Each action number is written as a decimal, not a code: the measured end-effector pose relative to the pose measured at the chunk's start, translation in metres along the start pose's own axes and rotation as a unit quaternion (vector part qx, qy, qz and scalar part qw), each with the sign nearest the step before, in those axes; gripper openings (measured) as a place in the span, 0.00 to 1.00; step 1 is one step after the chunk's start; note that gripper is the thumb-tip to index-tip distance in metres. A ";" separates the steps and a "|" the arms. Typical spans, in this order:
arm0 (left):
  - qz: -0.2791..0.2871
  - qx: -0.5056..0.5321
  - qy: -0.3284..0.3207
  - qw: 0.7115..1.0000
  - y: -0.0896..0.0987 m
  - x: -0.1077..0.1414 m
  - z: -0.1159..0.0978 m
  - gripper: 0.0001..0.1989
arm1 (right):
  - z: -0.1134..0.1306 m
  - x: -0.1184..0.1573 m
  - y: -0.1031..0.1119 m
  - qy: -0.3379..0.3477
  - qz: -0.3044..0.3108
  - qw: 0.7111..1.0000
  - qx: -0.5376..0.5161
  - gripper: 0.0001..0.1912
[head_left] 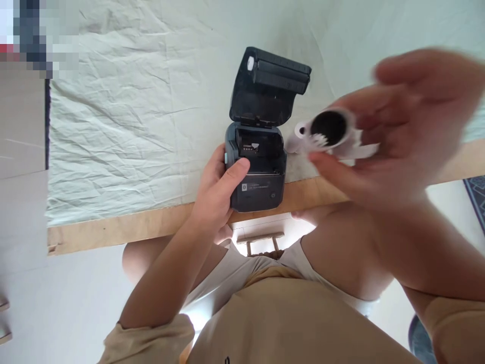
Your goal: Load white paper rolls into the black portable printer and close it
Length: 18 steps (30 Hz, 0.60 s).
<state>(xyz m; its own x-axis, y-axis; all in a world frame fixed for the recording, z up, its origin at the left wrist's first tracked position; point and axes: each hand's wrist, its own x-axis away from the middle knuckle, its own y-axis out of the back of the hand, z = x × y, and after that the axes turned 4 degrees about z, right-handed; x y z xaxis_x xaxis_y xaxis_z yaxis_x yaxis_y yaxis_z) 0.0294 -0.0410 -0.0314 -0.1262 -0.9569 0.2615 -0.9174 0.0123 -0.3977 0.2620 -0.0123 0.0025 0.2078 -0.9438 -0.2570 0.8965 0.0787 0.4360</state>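
My left hand [220, 187] grips the left side of a dark portable label printer [257, 194], its thumb over the front edge. The printer's lid [261, 96] is swung up and back, leaving the paper compartment visible, with a small printed label inside. To the right, raised and blurred by motion, my right hand [409, 126] holds a white paper roll [346, 149] between thumb and fingers. The roll's wide dark core faces the camera, and a loose strip of paper trails off its right side. A smaller white roll [295, 141] is just right of the printer, partly hidden.
A pale, creased cloth [125, 126] covers the table, whose bare wooden front edge [113, 225] runs in front of my legs. Below that edge, a wooden rung [261, 236] shows between my knees. A dark round object [420, 338] is on the floor at lower right.
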 end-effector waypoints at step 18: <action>0.006 0.006 0.000 1.000 -0.002 0.002 -0.003 0.16 | -0.002 -0.007 -0.041 0.266 -0.037 0.944 0.192 0.11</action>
<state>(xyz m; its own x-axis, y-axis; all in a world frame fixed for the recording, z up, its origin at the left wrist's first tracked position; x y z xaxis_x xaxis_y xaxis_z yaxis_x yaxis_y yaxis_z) 0.0300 -0.0417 -0.0278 -0.1378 -0.9566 0.2568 -0.9115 0.0211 -0.4108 0.2248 -0.0087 -0.0152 0.4087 -0.6396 -0.6511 0.7299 -0.1992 0.6539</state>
